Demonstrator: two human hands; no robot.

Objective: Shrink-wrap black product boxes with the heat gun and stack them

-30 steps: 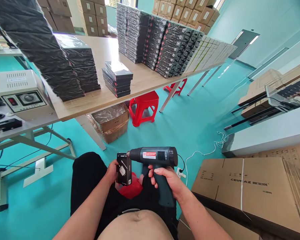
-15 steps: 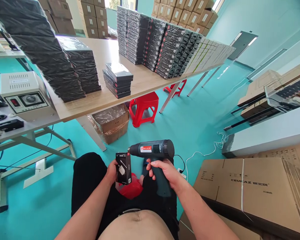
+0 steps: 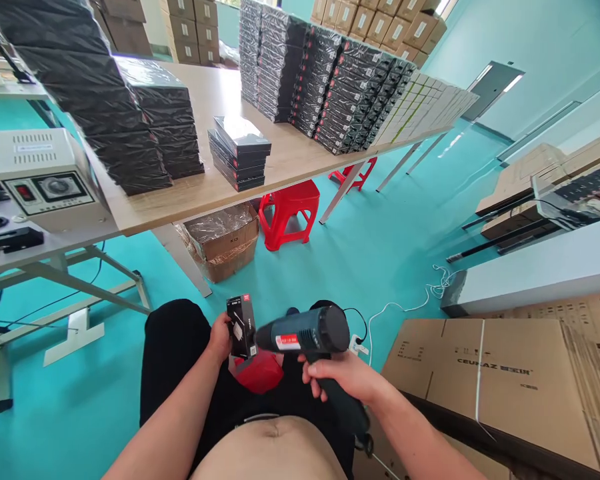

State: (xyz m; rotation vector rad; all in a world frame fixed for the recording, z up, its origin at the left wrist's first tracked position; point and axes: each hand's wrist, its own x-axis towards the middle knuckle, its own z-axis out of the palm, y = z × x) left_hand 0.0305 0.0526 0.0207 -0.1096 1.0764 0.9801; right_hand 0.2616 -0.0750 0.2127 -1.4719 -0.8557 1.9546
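My left hand (image 3: 221,339) grips the left edge of a small black box (image 3: 241,327) printed with a white charger and cable, held above my lap. My right hand (image 3: 330,375) is wrapped round the handle of a dark heat gun (image 3: 305,331) with a red and white label. The gun's nozzle points left at the lower right side of the box, close to it; whether they touch I cannot tell. Below the box, between my legs, shows a red stool (image 3: 260,372).
A wooden table (image 3: 190,207) bears tall stacks of wrapped black boxes (image 3: 325,87) and a short pile (image 3: 240,153). A control unit (image 3: 50,180) stands at left. Underneath are an open carton (image 3: 230,243) and a red stool (image 3: 290,213). Flattened cartons (image 3: 485,380) lie right, near a white cord (image 3: 400,307).
My right hand has lowered the heat gun and tilted it, so its nozzle has gone from the box's top to its lower side. The box has risen slightly and moved a little left.
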